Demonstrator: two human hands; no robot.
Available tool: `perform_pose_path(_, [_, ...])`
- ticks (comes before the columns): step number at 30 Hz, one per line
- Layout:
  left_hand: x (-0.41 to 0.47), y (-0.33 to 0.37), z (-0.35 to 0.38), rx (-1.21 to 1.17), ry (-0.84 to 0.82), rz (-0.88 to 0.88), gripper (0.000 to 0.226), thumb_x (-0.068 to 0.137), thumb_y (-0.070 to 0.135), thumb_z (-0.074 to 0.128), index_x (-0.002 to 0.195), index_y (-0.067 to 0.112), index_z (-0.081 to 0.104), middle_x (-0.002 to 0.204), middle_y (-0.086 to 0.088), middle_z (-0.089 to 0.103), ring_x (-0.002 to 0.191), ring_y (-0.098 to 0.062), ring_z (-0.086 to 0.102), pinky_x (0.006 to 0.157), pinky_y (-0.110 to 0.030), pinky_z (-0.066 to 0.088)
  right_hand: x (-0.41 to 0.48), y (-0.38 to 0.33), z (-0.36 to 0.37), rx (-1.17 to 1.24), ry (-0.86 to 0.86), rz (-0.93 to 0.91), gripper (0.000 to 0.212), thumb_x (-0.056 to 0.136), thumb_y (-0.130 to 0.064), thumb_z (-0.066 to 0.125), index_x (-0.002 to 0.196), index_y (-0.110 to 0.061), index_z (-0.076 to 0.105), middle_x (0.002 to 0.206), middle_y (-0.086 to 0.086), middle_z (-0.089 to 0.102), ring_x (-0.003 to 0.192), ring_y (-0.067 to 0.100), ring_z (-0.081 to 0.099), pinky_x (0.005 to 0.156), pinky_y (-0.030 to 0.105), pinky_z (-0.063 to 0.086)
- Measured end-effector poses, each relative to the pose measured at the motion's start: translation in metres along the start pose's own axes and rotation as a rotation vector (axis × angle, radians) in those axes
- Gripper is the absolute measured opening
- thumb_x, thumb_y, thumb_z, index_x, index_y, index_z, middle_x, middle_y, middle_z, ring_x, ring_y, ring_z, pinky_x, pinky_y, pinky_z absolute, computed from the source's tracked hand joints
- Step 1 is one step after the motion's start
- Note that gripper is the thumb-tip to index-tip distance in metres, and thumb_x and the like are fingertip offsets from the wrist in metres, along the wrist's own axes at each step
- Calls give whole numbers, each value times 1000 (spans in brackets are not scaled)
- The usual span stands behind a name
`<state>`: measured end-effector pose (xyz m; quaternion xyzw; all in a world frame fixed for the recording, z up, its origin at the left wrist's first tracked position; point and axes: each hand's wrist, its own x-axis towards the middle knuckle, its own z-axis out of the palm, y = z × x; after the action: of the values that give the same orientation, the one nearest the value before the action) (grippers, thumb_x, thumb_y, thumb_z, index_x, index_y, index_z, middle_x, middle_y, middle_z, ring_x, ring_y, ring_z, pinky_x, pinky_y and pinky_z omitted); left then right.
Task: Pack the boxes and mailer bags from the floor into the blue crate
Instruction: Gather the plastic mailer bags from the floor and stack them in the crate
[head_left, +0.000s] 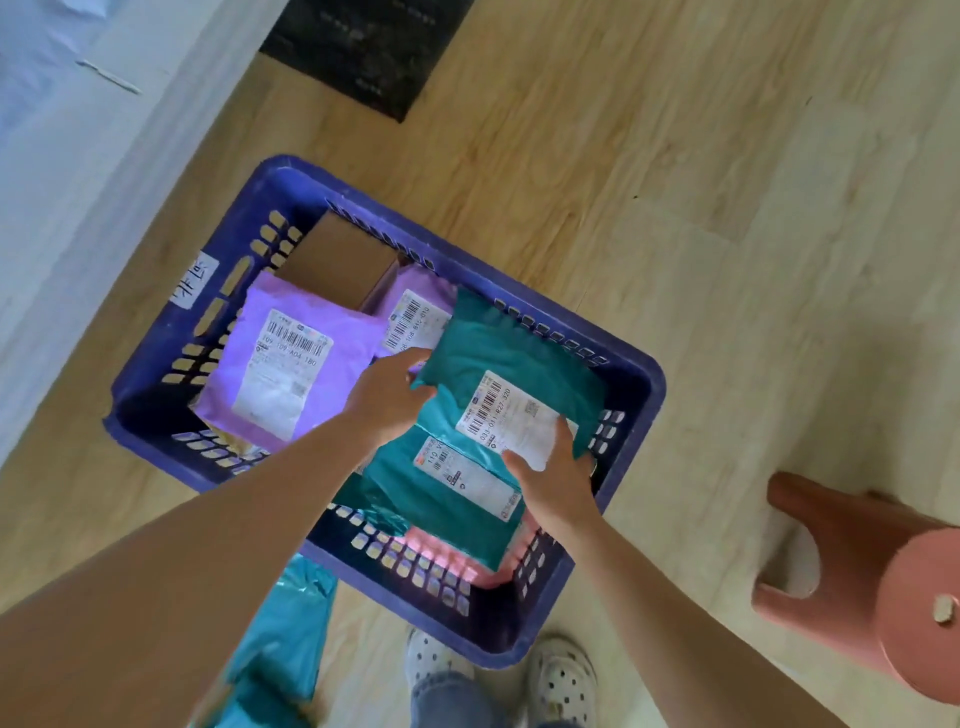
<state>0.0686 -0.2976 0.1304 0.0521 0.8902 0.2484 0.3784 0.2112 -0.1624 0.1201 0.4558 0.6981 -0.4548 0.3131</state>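
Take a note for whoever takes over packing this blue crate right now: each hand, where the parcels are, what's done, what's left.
Hands: left hand and right hand both have a grip on the top teal mailer, over the blue crate.
Done, in crate: cardboard box, left purple mailer, right purple mailer, lower teal mailer, pink mailer beneath it.
Left: release the held mailer; pack the teal bag lying on the floor near the crate.

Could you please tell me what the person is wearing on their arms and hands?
Nothing shows: the left hand and right hand are bare, without gloves or a wristwatch, and both forearms are uncovered, with no sleeve in view.
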Motion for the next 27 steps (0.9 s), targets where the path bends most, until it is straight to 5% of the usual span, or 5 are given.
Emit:
perform_pose_path(4, [16,-13,13,35,13,17,41,89,18,63,129,20,53,108,-9,66,96,-25,61,79,-30,49,18,-2,4,-28,11,26,76,95,-41,52,152,-32,2,156,20,5,134,38,37,97,40,45])
perform_pose_path(7, [20,-19,16,108,-26,56,50,91,24,61,137,20,44,119,-7,63,106,-28,60,88,-35,48,26,3,11,-50,33,9,78,94,-40,52,151,-35,0,158,18,-5,136,40,35,100,41,44])
perform_pose_path(13, [18,-19,18,174,-43,63,51,92,27,58,140,22,41,127,-8,60,112,-31,57,93,-42,47,28,6,20,-171,98,-37,75,96,-37,50,152,-32,0,159,12,-15,146,37,5,113,45,30])
perform_pose_path(18, [-1,-13,17,174,-105,62,65,93,25,57,148,17,24,144,-9,45,131,-27,43,105,-39,37,15,-3,6,-170,131,-60,68,97,-30,49,153,-25,10,160,11,1,143,34,24,104,40,40])
perform_pose_path(27, [-93,-14,4,82,14,37,60,95,26,51,149,22,23,144,-11,41,131,-27,41,106,-40,36,-51,-16,-26,-109,203,-185,61,98,-24,48,151,-13,20,154,9,25,138,26,33,107,40,36])
